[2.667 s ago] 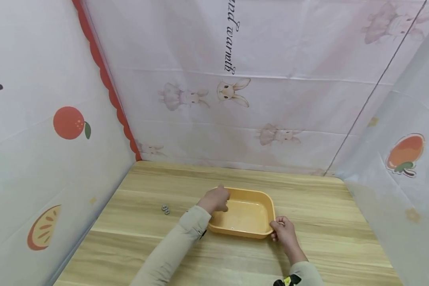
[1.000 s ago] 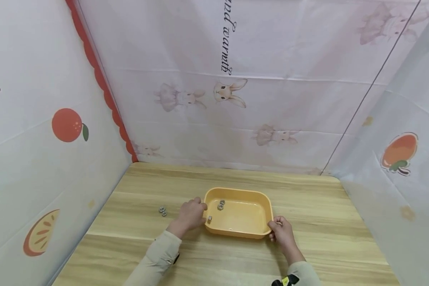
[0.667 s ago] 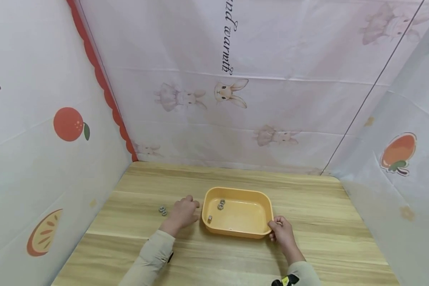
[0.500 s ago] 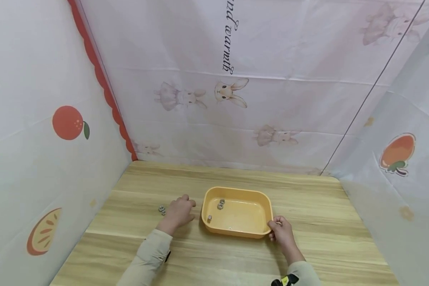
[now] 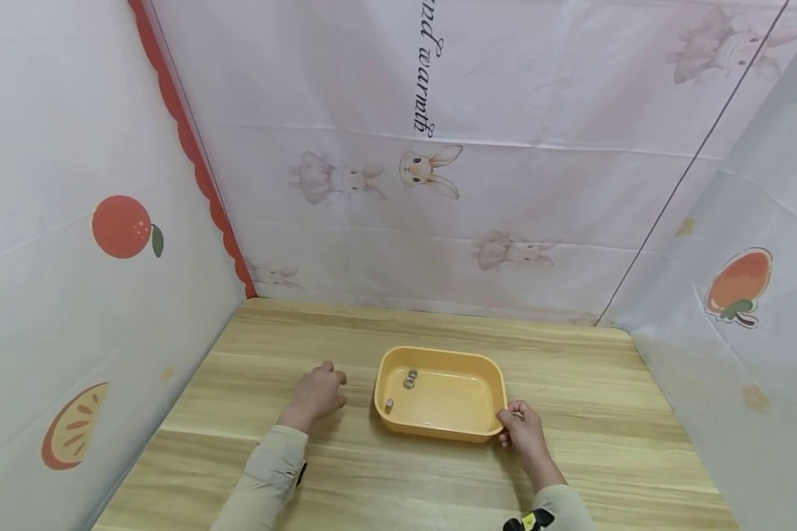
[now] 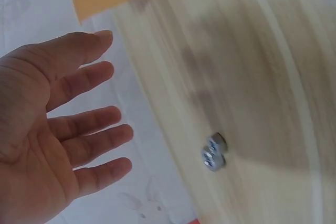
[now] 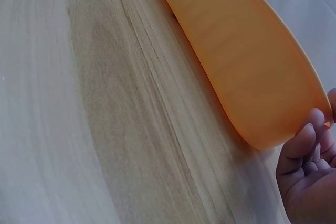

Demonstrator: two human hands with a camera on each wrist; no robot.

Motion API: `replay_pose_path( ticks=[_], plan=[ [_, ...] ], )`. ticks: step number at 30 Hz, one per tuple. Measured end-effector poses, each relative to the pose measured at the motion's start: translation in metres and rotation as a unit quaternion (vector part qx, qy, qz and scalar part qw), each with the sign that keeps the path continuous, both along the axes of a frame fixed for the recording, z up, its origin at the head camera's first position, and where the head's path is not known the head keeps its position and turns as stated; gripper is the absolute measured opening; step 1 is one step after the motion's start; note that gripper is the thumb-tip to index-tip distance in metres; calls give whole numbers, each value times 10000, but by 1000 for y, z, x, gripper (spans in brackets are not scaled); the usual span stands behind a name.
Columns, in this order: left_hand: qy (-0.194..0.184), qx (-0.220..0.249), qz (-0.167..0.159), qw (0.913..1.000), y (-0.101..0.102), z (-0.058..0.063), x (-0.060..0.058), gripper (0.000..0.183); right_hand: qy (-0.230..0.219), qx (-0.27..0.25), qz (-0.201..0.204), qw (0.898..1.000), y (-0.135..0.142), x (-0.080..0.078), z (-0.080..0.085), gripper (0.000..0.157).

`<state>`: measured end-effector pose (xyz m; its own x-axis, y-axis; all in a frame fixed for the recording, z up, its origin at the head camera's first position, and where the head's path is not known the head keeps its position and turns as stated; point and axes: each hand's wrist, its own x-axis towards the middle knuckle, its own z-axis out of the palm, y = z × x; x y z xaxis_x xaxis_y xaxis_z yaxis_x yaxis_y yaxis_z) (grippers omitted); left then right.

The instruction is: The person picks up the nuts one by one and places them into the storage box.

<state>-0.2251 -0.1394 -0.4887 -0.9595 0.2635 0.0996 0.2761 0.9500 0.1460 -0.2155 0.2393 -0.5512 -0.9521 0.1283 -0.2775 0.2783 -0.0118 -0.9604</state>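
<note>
My left hand point(image 5: 314, 394) hovers over the table left of an orange plastic tray point(image 5: 441, 431). In the left wrist view the left hand point(image 6: 58, 108) has its fingers spread apart, with nothing in them. Two metal hex nuts point(image 6: 213, 153) lie touching on the table near it; in the head view that hand hides them. My right hand point(image 5: 523, 436) pinches the tray's near right corner at the rim, also seen in the right wrist view, where the tray's orange side point(image 7: 247, 66) slants across. Inside the tray are two hex nuts point(image 5: 409, 383) side by side and another nut point(image 5: 389, 405), standing on edge.
The light wood-grain table point(image 5: 438, 487) is enclosed by printed cloth walls at the left, back point(image 5: 478, 280) and right. A dark band is at the left wrist, and a black and yellow one point(image 5: 530, 521) at the right.
The left hand has withdrawn from inside the tray and moved left across the table, over the loose nuts. Three nuts now show in the tray. The right hand keeps its grip on the corner.
</note>
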Motion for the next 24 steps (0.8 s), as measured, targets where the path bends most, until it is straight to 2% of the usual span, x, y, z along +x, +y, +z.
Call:
replay_pose_path(
  ticks=[6,12,17,24],
  plan=[
    [191,176,-20,9997,-12,-6,-1,24,26,5,37,10000,1,0,1,14],
    [-48,571,191,9982,-23,-14,-3,28,-7,-52,51,10000,1,-1,1,16],
    [-369,1203,405,9912,-31,-21,-4,30,-1,-137,-2,9999,1,-2,0,16],
    [-393,1798,668,9806,-43,-37,-6,35,-15,-120,45,9999,2,-2,0,17]
  ],
)
